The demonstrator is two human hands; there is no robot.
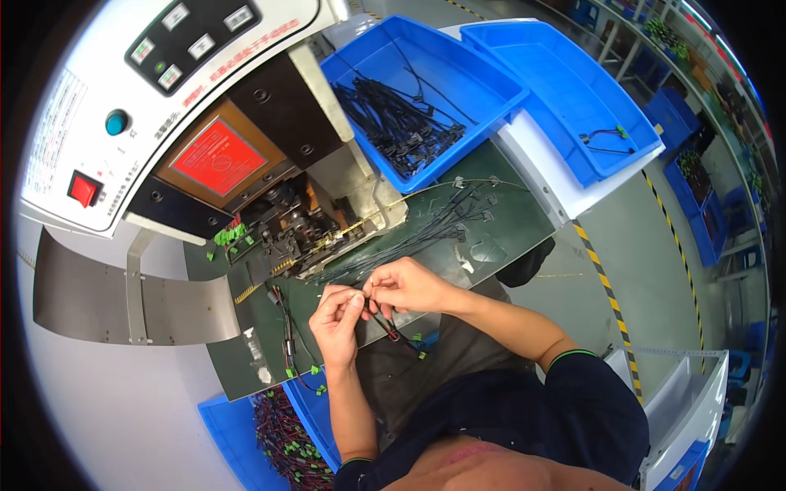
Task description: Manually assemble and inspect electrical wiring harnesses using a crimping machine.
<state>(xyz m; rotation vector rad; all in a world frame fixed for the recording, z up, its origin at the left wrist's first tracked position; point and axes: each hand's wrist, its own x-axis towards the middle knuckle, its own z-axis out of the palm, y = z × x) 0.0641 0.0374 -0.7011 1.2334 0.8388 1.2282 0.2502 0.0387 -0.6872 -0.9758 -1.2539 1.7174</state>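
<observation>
My left hand (334, 326) and my right hand (407, 286) meet over the front edge of the green bench (491, 241). Both are closed, thumbs against fingers, on a wire harness (390, 329). Its dark and red wires hang below my fingers and end in a green connector; the part inside the pinch is hidden. Just beyond my hands lies a loose bundle of thin black wires (438, 221). To the left of my left hand, another wire harness (288, 331) with green connectors rests on the bench.
A crimping machine (307, 221) stands close beyond my hands, with a curved metal guide (184, 309) at left. Behind the bench, one blue bin (483, 90) holds black wires; a second blue bin (548, 61) holds a short harness. Below the bench, another blue bin (225, 434) holds many harnesses.
</observation>
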